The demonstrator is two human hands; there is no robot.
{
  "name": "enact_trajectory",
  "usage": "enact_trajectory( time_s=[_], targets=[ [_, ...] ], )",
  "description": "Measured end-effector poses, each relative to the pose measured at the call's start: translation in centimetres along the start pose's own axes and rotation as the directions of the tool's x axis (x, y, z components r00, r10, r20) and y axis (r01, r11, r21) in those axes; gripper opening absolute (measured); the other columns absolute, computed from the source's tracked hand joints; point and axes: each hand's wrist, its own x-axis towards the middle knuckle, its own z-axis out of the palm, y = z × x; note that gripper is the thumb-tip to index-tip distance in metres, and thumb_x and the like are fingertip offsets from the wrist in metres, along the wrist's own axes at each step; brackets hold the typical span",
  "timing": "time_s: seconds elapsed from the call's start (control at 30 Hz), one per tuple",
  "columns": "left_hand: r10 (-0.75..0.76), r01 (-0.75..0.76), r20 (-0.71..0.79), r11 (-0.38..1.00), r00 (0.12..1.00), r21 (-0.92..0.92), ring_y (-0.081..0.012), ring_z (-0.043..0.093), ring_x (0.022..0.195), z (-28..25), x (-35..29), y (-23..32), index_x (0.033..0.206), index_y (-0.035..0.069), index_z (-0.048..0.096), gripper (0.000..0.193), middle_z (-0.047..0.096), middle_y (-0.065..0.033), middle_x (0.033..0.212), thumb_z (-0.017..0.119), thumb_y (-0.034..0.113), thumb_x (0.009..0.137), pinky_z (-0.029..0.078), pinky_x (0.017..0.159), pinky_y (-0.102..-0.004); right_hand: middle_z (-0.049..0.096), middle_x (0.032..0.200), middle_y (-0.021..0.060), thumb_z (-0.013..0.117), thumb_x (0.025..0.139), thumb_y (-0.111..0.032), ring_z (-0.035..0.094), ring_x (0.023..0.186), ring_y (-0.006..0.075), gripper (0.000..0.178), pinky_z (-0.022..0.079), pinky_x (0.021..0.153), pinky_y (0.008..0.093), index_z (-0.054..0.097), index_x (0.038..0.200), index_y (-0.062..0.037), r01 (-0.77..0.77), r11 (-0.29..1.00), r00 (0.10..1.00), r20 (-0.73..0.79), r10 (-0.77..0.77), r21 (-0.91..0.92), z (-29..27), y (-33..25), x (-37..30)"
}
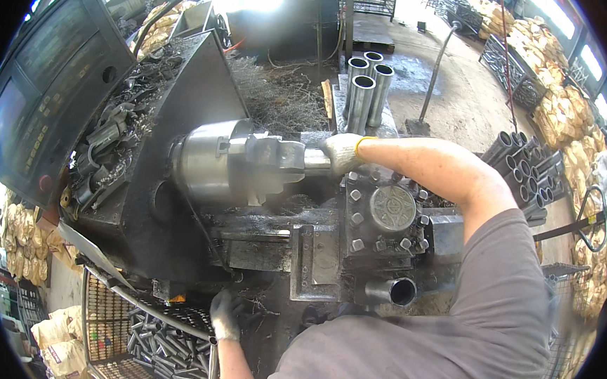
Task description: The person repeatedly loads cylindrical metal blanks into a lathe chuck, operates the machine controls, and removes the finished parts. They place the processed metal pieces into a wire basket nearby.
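My right hand [345, 154], in a pale knit glove with a yellow cuff, reaches across the lathe and is closed round the free end of a shiny metal tube [317, 160]. The tube's other end sits between the jaws of the lathe chuck [214, 156]. Beside my right forearm is the square tool post [391, 208], ringed with bolts. Down at the lathe's front edge, my gloved left hand [224, 316] is close to the rim of a wire basket [107, 316]. Its fingers are dark and blurred against the machine, so their pose is unclear.
Several thick tubes [361, 98] stand upright behind the tool post. Another tube [400, 292] lies near my body. Small cut pieces [166, 345] fill the basket. Metal shavings [275, 92] heap behind the chuck. More tubes [526, 170] are stacked at right. A control panel [46, 94] stands left.
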Motion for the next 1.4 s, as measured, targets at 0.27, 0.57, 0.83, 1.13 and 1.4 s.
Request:
enact_trajectory(
  time_s=[0.27,0.57,0.83,1.13,1.4],
  targets=[
    [0.054,-0.17,-0.28,0.896,0.958,-0.409,-0.0193,0.054,0.076,-10.2,3.4,4.4,0.105,0.016,0.062,0.046,0.058,-0.0001,0.087,0.054,0.061,0.106,0.048,0.073,-0.0402,0.08,0.105,0.0177,0.085,0.079,-0.052,0.077,0.09,0.0252,0.072,0.062,0.075,0.038,0.072,0.127,-0.0006,0.154,0.966,0.988,-0.022,-0.153,0.207,-1.8,2.7,-2.6],
    [-0.052,-0.006,-0.145,0.928,0.988,-0.373,-0.0116,0.032,0.048,-12.8,5.2,7.8,0.074,0.02,0.047,0.048,0.036,0.0028,0.059,0.051,0.053,0.109,0.026,0.044,-0.028,0.075,0.083,0.0082,0.09,0.074,-0.043,0.07,0.069,0.0178,0.055,0.055,0.06,0.0322,0.076,0.108,-0.0024,-0.196,0.823,0.976,0.183,0.114,0.533,-2.8,-2.2,-0.2],
    [0.453,-0.268,-0.478,0.873,0.752,0.407,-0.0206,0.066,0.079,-12.5,3.0,8.0,0.123,0.006,0.065,0.045,0.069,-0.0092,0.097,0.056,0.048,0.111,0.054,0.064,-0.032,0.08,0.113,0.0191,0.083,0.087,-0.042,0.077,0.108,0.0308,0.076,0.059,0.096,0.0429,0.06,0.146,-0.0008,-0.116,0.906,0.873,-0.393,0.288,0.406,-5.1,-4.8,-11.2],
    [0.894,-0.498,0.211,0.016,0.396,0.867,-0.0408,0.075,0.109,6.3,-4.2,40.9,0.163,0.009,0.041,0.063,0.075,-0.0246,0.124,0.06,0.024,0.105,0.058,0.097,-0.0497,0.074,0.103,0.0077,0.074,0.1,-0.01,0.068,0.086,0.0126,0.028,0.058,0.077,0.0274,0.072,0.123,0.0052,0.124,0.394,0.276,-0.413,0.868,0.911,10.5,-6.9,-36.7],
    [0.787,-0.252,0.145,0.013,0.599,0.968,-0.0465,0.064,0.132,5.8,8.6,50.7,0.167,0.008,0.035,0.069,0.057,-0.0292,0.154,0.055,0.034,0.106,0.054,0.105,-0.0512,0.08,0.103,0.0088,0.078,0.092,-0.003,0.074,0.091,0.0137,0.029,0.06,0.082,0.0294,0.075,0.12,0.0031,-0.05,0.416,0.303,-0.384,0.873,0.908,20.2,-12.1,-42.0]
  ],
)
